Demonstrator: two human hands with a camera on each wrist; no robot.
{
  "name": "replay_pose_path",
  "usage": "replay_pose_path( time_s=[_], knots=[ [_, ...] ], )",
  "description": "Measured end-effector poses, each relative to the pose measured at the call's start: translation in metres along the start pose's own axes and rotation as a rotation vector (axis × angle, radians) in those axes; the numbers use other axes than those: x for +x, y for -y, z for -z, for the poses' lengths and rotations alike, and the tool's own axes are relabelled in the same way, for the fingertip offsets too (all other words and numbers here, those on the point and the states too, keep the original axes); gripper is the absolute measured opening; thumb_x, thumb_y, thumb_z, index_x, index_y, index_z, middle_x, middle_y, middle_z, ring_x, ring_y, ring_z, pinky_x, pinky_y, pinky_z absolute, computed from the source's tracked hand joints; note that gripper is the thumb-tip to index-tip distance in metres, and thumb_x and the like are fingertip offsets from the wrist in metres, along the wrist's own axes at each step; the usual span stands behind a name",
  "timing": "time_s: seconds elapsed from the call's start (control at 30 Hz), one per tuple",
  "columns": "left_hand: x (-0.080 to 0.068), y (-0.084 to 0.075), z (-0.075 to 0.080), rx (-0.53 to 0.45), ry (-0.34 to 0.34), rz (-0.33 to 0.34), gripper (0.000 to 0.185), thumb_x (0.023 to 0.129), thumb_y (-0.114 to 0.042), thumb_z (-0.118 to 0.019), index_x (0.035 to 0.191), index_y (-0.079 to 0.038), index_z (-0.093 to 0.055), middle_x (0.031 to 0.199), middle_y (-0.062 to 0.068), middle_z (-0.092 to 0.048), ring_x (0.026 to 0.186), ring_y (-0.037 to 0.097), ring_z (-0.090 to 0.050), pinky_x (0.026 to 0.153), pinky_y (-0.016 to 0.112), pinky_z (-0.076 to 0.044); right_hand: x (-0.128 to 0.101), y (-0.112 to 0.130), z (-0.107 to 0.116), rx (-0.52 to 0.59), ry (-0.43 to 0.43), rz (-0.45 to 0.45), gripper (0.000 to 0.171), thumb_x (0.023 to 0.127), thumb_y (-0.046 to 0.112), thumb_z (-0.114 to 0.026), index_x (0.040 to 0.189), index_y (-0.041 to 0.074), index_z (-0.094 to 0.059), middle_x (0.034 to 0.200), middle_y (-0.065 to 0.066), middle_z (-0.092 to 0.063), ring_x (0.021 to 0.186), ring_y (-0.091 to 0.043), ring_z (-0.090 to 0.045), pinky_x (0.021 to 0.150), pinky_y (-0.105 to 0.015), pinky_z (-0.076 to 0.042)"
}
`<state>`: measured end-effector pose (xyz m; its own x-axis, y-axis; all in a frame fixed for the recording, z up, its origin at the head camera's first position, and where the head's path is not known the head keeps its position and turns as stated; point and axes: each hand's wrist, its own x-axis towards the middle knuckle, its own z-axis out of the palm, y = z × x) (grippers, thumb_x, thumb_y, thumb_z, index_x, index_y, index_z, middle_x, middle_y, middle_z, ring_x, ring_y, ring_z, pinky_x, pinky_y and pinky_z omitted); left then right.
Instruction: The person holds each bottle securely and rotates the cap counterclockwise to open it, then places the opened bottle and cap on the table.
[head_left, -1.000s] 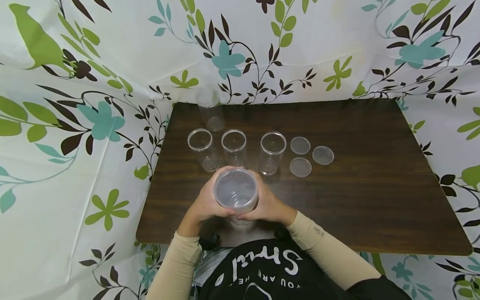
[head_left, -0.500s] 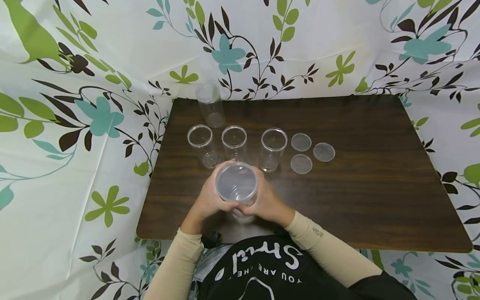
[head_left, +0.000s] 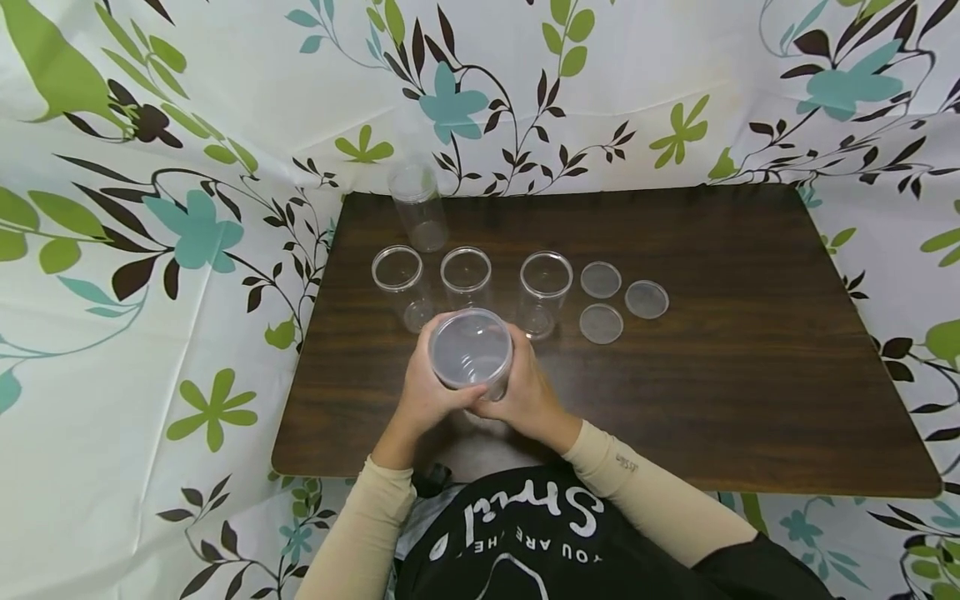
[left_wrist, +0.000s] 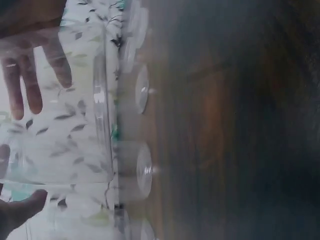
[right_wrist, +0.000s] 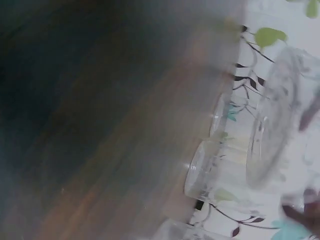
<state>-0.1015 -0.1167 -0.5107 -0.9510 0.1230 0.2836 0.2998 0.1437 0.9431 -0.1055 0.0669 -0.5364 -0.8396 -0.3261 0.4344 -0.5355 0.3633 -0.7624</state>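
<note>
Backdrop: a floral cloth [head_left: 150, 250] wraps the booth on all sides I can see from the head view.
Table: a dark wood-grain table [head_left: 712, 392] carries everything.
Held jar: a clear lidded jar [head_left: 471, 352] is lifted off the table, near the front edge and just in front of the row; both hands wrap its wall from opposite sides.
Left hand: my left hand [head_left: 426, 392] grips the jar's left side, its fingers [left_wrist: 27, 85] curled round the clear wall in the left wrist view.
Right hand: my right hand [head_left: 525, 392] clasps the right side, thumb meeting the left one under the jar.
Open jars: three lidless jars stand in a row behind, left jar [head_left: 399, 279], middle jar [head_left: 466, 277], right jar [head_left: 545, 287].
Back jar: a capped jar [head_left: 417, 204] stands at the table's far left corner.
Loose lids: three lids [head_left: 602, 323] lie flat just right of the row.
Doing it well: I would judge the lid needs even pressure all round its rim, so I'd keep the jar upright, hold the wall firmly without squeezing it out of round, and check the rim sits flush before setting it down clear of the row.
</note>
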Motion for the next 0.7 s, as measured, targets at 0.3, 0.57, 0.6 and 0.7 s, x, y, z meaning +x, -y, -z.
replay_pose_path(
  time_s=[0.3,0.57,0.6,0.7],
  knots=[
    [-0.003,0.003,0.016,-0.136,0.077,-0.093,0.119,0.065,-0.066,-0.087,0.146,0.007,-0.037,0.14,0.03,-0.049,0.123,0.036,-0.05,0.105,0.037,-0.042,0.011,-0.028,0.027,0.513,0.4,-0.08,0.131,0.068,0.062,-0.085,0.161,0.01,-0.008,0.163,-0.019,-0.024,0.149,-0.035,-0.025,0.119,-0.051,-0.024],
    [-0.004,0.009,0.017,-0.229,0.137,-0.125,0.114,0.069,-0.06,-0.087,0.146,0.006,-0.035,0.143,0.033,-0.046,0.126,0.047,-0.047,0.109,0.039,-0.04,0.011,-0.03,0.024,0.397,0.487,-0.097,0.123,0.066,0.024,-0.098,0.159,0.003,-0.02,0.155,-0.018,-0.039,0.142,-0.034,-0.039,0.118,-0.051,-0.027],
    [-0.003,0.009,0.017,-0.228,0.148,-0.126,0.113,0.07,-0.06,-0.087,0.147,0.004,-0.035,0.146,0.03,-0.046,0.128,0.047,-0.046,0.11,0.042,-0.039,0.01,-0.029,0.023,0.376,0.475,-0.09,0.121,0.065,0.017,-0.097,0.158,0.002,-0.023,0.153,-0.018,-0.041,0.141,-0.035,-0.04,0.117,-0.052,-0.028],
    [-0.002,0.009,0.019,-0.18,0.155,-0.109,0.11,0.071,-0.06,-0.087,0.15,-0.001,-0.037,0.152,0.018,-0.046,0.133,0.042,-0.045,0.111,0.048,-0.037,0.008,-0.027,0.017,0.319,0.417,-0.073,0.118,0.063,0.013,-0.097,0.156,0.001,-0.025,0.151,-0.018,-0.044,0.138,-0.033,-0.043,0.116,-0.05,-0.032]
  ],
)
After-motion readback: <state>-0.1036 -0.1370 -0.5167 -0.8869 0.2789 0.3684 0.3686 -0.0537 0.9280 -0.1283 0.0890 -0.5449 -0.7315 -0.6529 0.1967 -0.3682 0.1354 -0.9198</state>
